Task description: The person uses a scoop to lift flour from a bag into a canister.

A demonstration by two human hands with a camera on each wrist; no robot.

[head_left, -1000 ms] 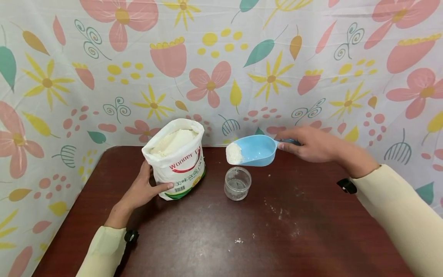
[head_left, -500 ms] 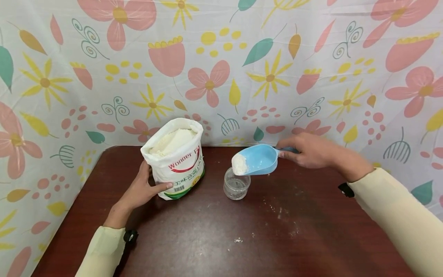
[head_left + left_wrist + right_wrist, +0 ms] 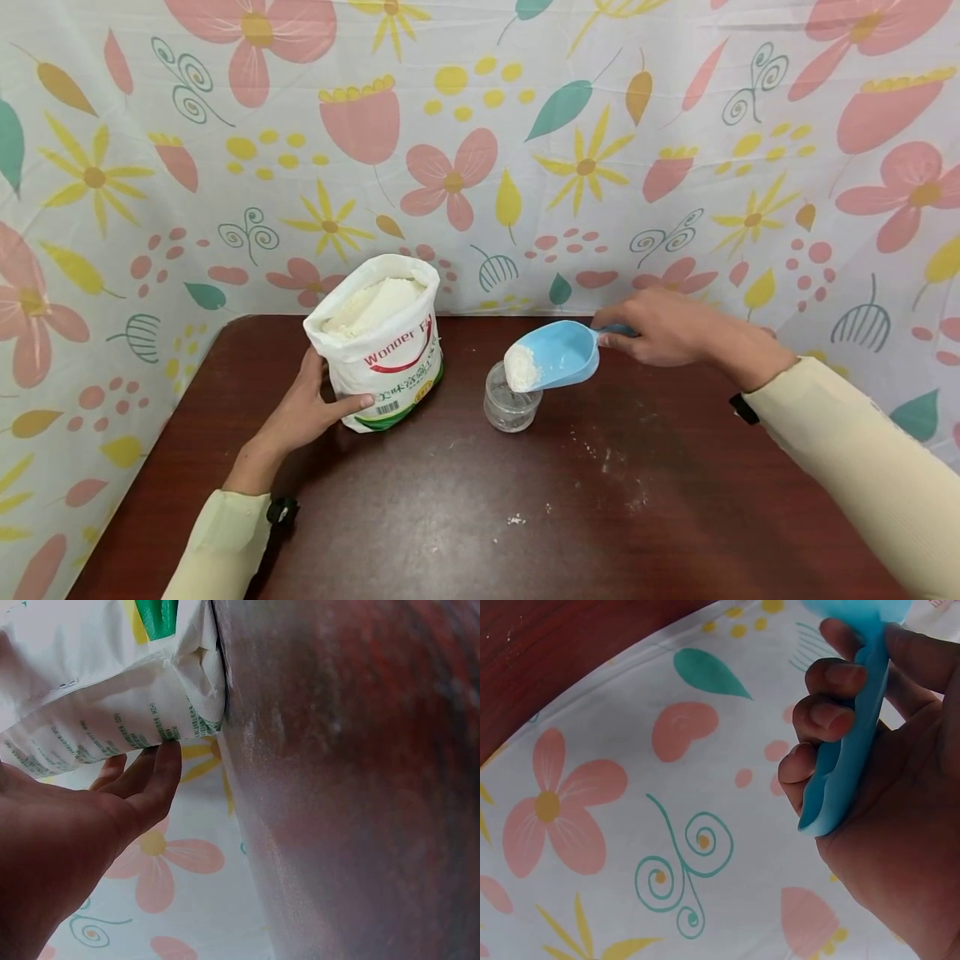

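Observation:
My right hand grips the handle of a light-blue scoop, fingers wrapped round it in the right wrist view. White flour lies at the scoop's lip, which tilts down over the mouth of a small clear jar. Part of the jar's rim is hidden behind the scoop. To the left, an upright white flour bag stands open at the top, filled nearly to its rim. My left hand holds its lower left side, thumb across the front; the left wrist view shows the fingers bent against another side.
The dark red-brown table has flour specks near its middle and more smears to the right of the jar. A flower-printed cloth hangs right behind the table's back edge.
My right hand has brought the scoop down and slightly right, from behind the jar to over its mouth, its lip now tipped lower. The left hand and flour bag stay put.

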